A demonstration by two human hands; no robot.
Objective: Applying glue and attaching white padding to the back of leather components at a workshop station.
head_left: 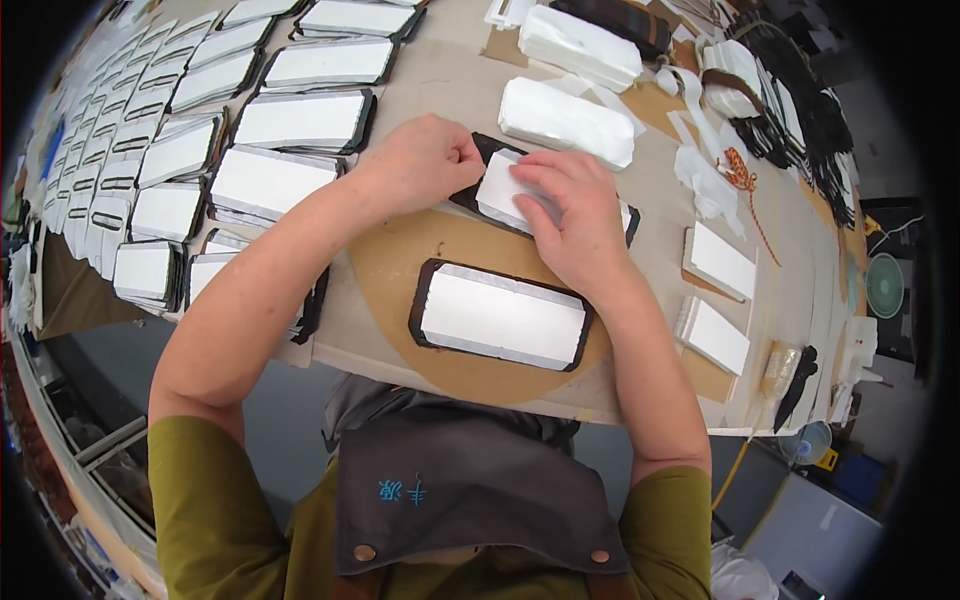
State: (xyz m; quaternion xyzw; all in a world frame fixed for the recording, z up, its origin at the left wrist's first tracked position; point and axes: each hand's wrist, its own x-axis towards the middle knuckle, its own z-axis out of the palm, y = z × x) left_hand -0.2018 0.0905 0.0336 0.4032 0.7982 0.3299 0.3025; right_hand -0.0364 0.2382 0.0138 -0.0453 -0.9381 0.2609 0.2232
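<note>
My left hand (pixel 425 160) grips the left end of a black-edged panel (pixel 490 148) with fingers curled over its rim. My right hand (pixel 575 215) lies flat on a white rectangular pad (pixel 500 190) and presses it down onto that black panel. Both hands touch the same piece, in the middle of the cardboard-covered table (pixel 430 85). Nearer to me lies a second black-edged panel with a white pad (pixel 500 318) on it, untouched.
Rows of finished white-on-black panels (pixel 270 180) fill the table's left side. White pad stacks (pixel 565 120) sit beyond my hands; loose white pads (pixel 718 260) lie on the right. Black pieces (pixel 800 100) pile at the far right. A glue bottle (pixel 778 370) lies near the right edge.
</note>
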